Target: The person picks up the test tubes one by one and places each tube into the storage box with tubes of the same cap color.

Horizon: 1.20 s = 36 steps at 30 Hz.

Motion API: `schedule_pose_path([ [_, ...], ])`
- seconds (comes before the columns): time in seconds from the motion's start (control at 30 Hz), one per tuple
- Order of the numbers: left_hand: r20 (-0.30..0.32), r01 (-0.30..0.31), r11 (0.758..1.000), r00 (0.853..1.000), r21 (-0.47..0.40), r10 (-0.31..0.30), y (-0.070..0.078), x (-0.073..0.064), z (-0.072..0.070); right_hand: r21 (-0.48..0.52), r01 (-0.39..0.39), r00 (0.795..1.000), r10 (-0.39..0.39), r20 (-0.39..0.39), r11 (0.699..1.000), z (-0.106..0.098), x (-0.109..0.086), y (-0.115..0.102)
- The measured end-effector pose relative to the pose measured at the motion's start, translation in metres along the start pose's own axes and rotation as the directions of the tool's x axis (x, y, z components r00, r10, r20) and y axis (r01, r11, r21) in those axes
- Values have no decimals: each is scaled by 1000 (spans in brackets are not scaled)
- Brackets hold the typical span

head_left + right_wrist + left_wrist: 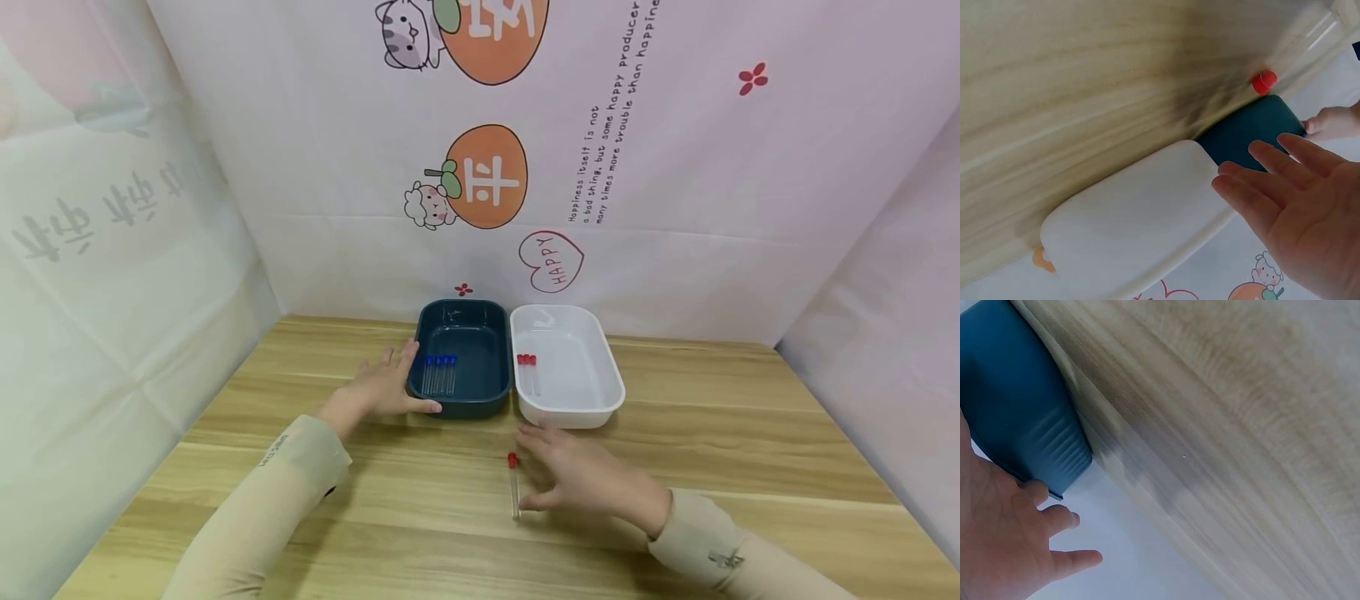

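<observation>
A dark teal tray [480, 408] stands at the back of the table, holding several blue-capped clear tubes [440, 375]. My left hand [380, 387] rests at its left front corner with fingers spread, the thumb by the front wall; in the left wrist view the fingers touch the tray's rim [1054, 495]. Beside it is a white tray [570, 417] with red-capped tubes [528, 375] along its left side. On the table in front lies one more red-capped tube [514, 485]. My right hand [585, 475] hovers just right of that tube, fingers extended and holding nothing.
The wood-grain table [405, 525] extends around both trays, which stand side by side. Behind them hangs a printed white cloth [337, 250], and similar cloth closes off the left and right sides.
</observation>
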<state>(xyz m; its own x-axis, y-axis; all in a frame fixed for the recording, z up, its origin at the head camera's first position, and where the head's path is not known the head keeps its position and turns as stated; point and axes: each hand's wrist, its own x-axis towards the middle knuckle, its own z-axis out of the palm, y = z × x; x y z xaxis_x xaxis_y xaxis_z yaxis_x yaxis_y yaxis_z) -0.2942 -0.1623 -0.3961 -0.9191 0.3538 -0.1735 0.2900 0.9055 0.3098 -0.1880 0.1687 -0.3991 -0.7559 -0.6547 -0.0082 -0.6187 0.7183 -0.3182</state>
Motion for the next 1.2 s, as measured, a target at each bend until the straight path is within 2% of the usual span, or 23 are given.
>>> schedule_pose_path([
  [0.2, -7, -1, 1000, 1000, 9, 1, -3, 1, 2, -3, -17, 999, 17, 43, 1000, 4, 3, -1],
  [0.5, -5, -1, 1000, 1000, 0, 1, -4, 3, 2, -42, 6, 997, -2, 80, 999, 8, 8, -2],
  [0.77, -2, 5, 1000, 1000, -4, -5, -4, 3, 3, -48, -53, 992, 58, 112, 997, 13, 10, -4],
  [0.93, -3, 2, 1000, 1000, -2, -2, -4, 3, 2, -65, -62, 992, 69, 105, 996, 14, 10, -4],
  [1.2, 1, 3, 1000, 1000, 2, -3, -4, 3, 2, -36, -94, 987, 97, 127, 995, 16, 12, -6],
])
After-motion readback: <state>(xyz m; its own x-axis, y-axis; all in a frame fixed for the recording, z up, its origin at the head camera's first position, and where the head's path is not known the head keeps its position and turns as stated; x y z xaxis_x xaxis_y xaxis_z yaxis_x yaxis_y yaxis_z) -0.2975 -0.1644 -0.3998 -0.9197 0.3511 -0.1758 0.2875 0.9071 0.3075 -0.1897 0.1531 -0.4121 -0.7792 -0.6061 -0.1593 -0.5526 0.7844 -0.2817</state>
